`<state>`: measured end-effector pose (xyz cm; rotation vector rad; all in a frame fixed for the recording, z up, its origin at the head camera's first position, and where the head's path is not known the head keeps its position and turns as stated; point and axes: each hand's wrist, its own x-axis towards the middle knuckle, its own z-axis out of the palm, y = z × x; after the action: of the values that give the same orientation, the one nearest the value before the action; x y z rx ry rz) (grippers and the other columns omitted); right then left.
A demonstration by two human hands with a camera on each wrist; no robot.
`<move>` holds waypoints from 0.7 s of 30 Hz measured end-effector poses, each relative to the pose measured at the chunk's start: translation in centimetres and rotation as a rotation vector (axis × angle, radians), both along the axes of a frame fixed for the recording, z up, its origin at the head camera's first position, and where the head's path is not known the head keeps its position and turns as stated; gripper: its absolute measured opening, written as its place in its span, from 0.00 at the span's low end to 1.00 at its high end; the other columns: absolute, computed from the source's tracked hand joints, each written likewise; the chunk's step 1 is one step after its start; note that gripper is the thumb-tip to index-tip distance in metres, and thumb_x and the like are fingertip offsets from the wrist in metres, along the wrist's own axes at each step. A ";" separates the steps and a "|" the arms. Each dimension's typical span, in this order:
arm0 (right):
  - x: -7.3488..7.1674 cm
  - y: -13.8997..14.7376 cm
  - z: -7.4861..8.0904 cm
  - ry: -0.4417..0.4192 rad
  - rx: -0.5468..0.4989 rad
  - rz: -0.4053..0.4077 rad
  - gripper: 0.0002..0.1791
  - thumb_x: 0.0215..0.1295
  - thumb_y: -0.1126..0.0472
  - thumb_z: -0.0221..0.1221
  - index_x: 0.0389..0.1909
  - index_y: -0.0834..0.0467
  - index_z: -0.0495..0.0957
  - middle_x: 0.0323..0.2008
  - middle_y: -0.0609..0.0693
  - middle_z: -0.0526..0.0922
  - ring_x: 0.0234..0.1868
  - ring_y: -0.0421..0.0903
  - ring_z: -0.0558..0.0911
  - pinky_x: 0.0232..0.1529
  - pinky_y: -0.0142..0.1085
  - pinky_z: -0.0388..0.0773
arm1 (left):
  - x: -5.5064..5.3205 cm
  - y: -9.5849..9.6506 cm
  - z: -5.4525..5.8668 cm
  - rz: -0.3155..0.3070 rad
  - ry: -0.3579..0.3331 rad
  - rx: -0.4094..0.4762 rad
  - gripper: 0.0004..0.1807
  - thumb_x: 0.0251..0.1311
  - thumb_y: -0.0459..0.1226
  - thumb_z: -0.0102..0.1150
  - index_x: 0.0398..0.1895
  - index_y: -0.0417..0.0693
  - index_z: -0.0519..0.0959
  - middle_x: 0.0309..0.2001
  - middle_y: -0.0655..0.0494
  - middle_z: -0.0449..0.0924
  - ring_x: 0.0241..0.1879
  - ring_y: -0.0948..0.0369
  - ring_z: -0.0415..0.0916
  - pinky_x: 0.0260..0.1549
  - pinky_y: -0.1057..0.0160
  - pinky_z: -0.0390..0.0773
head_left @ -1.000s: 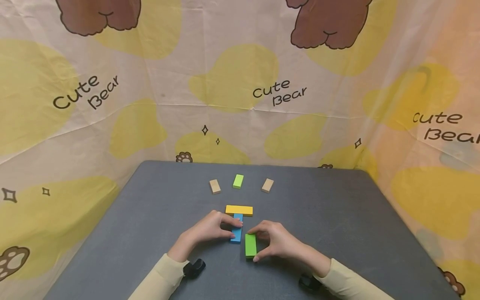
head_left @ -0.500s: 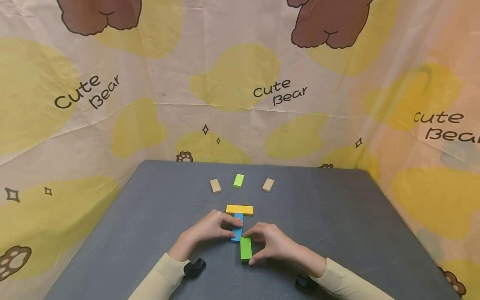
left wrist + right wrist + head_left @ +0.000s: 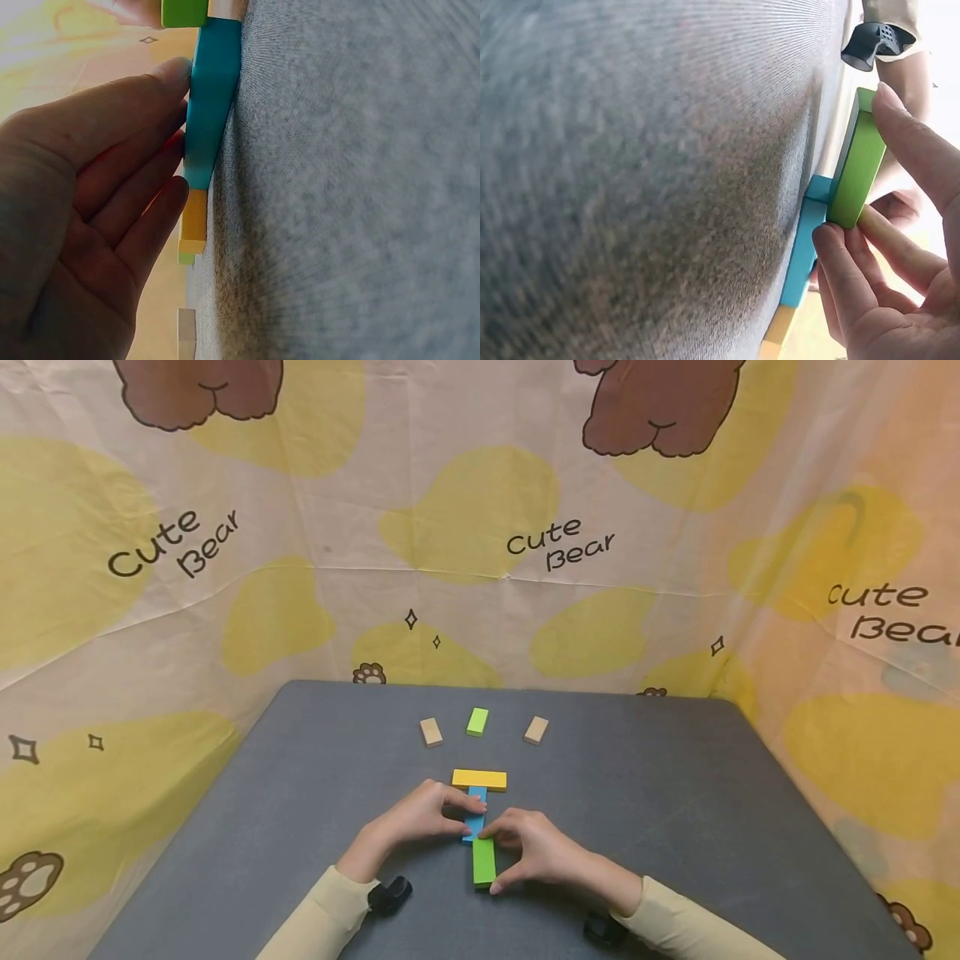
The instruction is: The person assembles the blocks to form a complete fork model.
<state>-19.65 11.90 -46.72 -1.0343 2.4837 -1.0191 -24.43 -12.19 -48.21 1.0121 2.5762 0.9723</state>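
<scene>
The green block [image 3: 483, 862] is pinched lengthwise between the thumb and fingers of my right hand [image 3: 543, 847]. In the right wrist view this green block [image 3: 859, 161] sits higher than the blue block [image 3: 804, 247] and overlaps its near end; whether they touch I cannot tell. My left hand [image 3: 416, 814] reaches from the left, its thumb and fingertips resting on the blue block [image 3: 476, 823]. The left wrist view shows these fingers [image 3: 161, 202] fairly straight against the block's upper edge. A yellow block [image 3: 478, 779] lies crosswise at the blue block's far end, forming a T.
Farther back lie a light green block [image 3: 477, 722] and two plain wooden blocks, one on the left [image 3: 431, 732] and one on the right [image 3: 536, 730]. The grey table [image 3: 675, 793] is walled by printed fabric [image 3: 465, 518]. A black wrist camera [image 3: 390, 896] hangs under the left sleeve.
My right hand has carried the green block left and slightly toward me, from beside the blue block to its near end. The left hand and the other blocks have stayed put.
</scene>
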 end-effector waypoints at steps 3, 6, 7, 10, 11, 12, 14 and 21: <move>-0.1 -0.2 -0.1 0.010 0.009 0.001 0.32 0.41 0.49 0.76 0.51 0.52 0.80 0.47 0.47 0.82 0.48 0.41 0.84 0.48 0.23 0.80 | 0.0 0.0 0.0 -0.005 0.010 0.004 0.20 0.52 0.44 0.70 0.51 0.61 0.83 0.49 0.69 0.85 0.56 0.68 0.79 0.55 0.63 0.79; -0.1 -0.4 -0.1 0.009 0.020 0.000 0.32 0.41 0.48 0.76 0.51 0.51 0.80 0.48 0.46 0.82 0.48 0.40 0.84 0.47 0.23 0.79 | -0.1 -0.1 0.0 -0.010 0.019 0.006 0.20 0.52 0.43 0.70 0.51 0.61 0.84 0.49 0.69 0.86 0.56 0.68 0.79 0.55 0.64 0.79; -0.1 -0.5 -0.2 0.005 0.023 -0.001 0.32 0.41 0.48 0.76 0.51 0.51 0.80 0.48 0.46 0.82 0.48 0.39 0.83 0.47 0.22 0.79 | -0.1 0.0 0.0 -0.010 0.019 0.007 0.20 0.52 0.43 0.70 0.51 0.61 0.84 0.49 0.69 0.86 0.56 0.68 0.79 0.55 0.64 0.79; 0.0 -0.7 -0.2 -0.005 0.027 -0.005 0.32 0.41 0.48 0.76 0.51 0.50 0.80 0.48 0.46 0.81 0.47 0.39 0.83 0.47 0.22 0.79 | -0.1 0.0 0.0 -0.011 0.018 0.008 0.20 0.53 0.43 0.70 0.51 0.60 0.84 0.49 0.69 0.85 0.56 0.68 0.79 0.55 0.65 0.79; 0.0 -0.7 -0.2 -0.006 0.028 -0.007 0.32 0.41 0.48 0.76 0.51 0.50 0.80 0.48 0.46 0.81 0.47 0.39 0.83 0.47 0.22 0.79 | -0.1 0.0 0.0 -0.011 0.018 0.008 0.20 0.53 0.43 0.70 0.51 0.60 0.84 0.49 0.69 0.85 0.56 0.68 0.79 0.55 0.65 0.79; 0.0 -0.8 -0.2 -0.005 0.028 -0.009 0.32 0.41 0.48 0.76 0.51 0.51 0.80 0.49 0.47 0.81 0.47 0.39 0.83 0.46 0.22 0.79 | -0.1 0.0 0.0 -0.010 0.017 0.008 0.20 0.53 0.43 0.70 0.51 0.60 0.84 0.49 0.69 0.85 0.56 0.68 0.79 0.55 0.65 0.79; 0.1 -0.9 -0.2 0.003 0.027 -0.011 0.32 0.41 0.49 0.77 0.51 0.51 0.80 0.48 0.47 0.81 0.47 0.39 0.83 0.46 0.22 0.79 | 0.0 0.0 0.0 -0.012 0.019 0.006 0.20 0.53 0.43 0.70 0.51 0.60 0.83 0.49 0.69 0.85 0.56 0.68 0.79 0.55 0.65 0.79; 0.3 -1.3 -0.3 0.030 0.036 -0.018 0.32 0.39 0.48 0.77 0.49 0.52 0.80 0.45 0.47 0.79 0.44 0.39 0.82 0.44 0.21 0.79 | 0.1 -0.1 0.1 -0.013 0.004 0.017 0.20 0.53 0.44 0.70 0.51 0.60 0.83 0.49 0.70 0.85 0.56 0.68 0.79 0.54 0.66 0.79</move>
<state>-19.32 10.62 -47.02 -1.0253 2.5298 -0.9681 -24.32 -12.26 -48.12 1.0345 2.5661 0.9910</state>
